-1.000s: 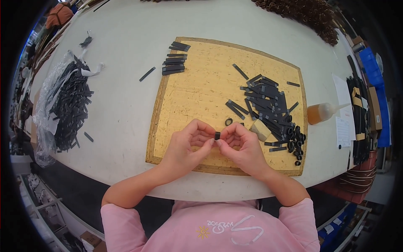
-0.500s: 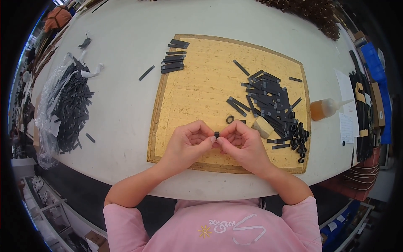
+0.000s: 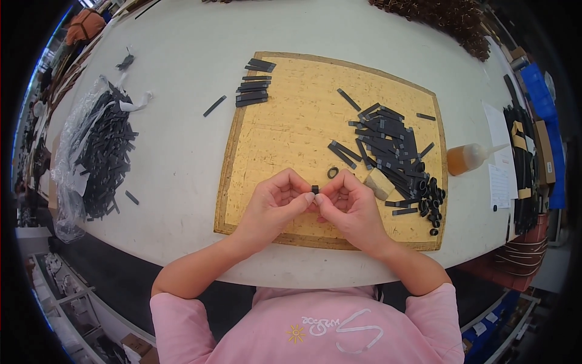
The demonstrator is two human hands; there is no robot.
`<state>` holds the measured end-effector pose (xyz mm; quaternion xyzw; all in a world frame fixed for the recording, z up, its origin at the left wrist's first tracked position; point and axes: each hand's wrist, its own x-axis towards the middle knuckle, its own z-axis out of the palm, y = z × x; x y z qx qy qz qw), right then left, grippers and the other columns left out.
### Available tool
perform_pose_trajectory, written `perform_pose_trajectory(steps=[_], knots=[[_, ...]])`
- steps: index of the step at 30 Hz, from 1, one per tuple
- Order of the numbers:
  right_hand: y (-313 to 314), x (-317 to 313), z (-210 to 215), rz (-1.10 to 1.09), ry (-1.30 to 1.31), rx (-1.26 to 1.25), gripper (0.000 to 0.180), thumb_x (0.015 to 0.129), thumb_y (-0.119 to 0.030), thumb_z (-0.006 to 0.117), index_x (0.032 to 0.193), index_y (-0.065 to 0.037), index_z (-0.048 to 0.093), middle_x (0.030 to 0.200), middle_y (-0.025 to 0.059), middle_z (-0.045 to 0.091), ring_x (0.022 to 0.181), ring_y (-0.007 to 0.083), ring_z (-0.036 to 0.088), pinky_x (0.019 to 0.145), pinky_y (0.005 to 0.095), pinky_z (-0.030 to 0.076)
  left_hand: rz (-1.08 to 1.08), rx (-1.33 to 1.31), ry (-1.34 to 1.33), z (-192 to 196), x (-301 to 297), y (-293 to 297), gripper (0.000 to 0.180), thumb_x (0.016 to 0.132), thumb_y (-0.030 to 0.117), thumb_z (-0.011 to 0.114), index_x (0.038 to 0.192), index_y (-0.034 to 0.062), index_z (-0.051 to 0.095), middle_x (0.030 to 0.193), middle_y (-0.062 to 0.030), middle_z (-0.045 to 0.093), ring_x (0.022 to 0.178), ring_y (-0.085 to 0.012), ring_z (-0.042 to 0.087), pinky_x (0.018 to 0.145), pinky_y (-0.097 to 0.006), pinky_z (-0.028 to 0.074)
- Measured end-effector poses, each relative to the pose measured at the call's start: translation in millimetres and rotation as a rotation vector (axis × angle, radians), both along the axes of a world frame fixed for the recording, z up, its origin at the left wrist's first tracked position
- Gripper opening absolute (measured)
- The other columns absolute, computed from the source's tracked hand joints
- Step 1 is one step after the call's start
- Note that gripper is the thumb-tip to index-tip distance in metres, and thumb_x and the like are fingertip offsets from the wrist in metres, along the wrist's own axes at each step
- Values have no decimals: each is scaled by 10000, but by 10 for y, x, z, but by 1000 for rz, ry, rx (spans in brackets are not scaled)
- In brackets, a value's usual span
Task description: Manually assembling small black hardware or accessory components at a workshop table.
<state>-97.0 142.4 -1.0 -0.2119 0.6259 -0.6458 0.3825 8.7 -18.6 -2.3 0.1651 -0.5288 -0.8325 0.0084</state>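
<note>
Between the fingertips of both hands sits a small black strip (image 3: 315, 188), bent into a loop as far as I can see; the fingers cover most of it. My left hand (image 3: 280, 203) pinches it from the left and my right hand (image 3: 347, 206) from the right, thumbs side by side. Both are over the near part of a yellow board (image 3: 291, 133) with a worn brown border. Just beyond my fingers lies a finished-looking black ring (image 3: 333, 172). To the right of my right hand are a tan block (image 3: 380, 184), a heap of flat black strips (image 3: 388, 136) and a cluster of black rings (image 3: 431, 200).
A row of black strips (image 3: 253, 87) lies at the board's far left corner. Farther left, clear plastic wrap (image 3: 70, 176) surrounds a big pile of strips (image 3: 106, 151). A bottle of amber liquid (image 3: 465, 159) lies right of the board, near paper sheets (image 3: 500, 182). Brown bristly material (image 3: 436, 21) fills the far right.
Both hands keep their pinch on the small black strip, with only slight finger movement. The whole view has shifted very slightly.
</note>
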Motion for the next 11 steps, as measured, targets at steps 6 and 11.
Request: perform_pose_trajectory(steps=[6, 11], knots=[[-29, 37, 21, -56, 6, -12, 119, 968, -16, 652, 935, -9, 537, 848, 44, 673, 730, 43, 647, 607, 191, 519, 50, 22, 3, 13, 6, 35, 74, 997, 80, 643, 1015, 46, 579, 983, -37, 663, 914, -108, 645, 863, -272, 523], [-26, 31, 32, -61, 7, -27, 110, 976, -21, 641, 942, -17, 537, 857, 58, 687, 727, 59, 659, 635, 199, 533, 28, 59, -5, 17, 2, 34, 77, 1006, 98, 637, 1034, 52, 582, 1002, -43, 669, 929, -121, 646, 889, -283, 516]])
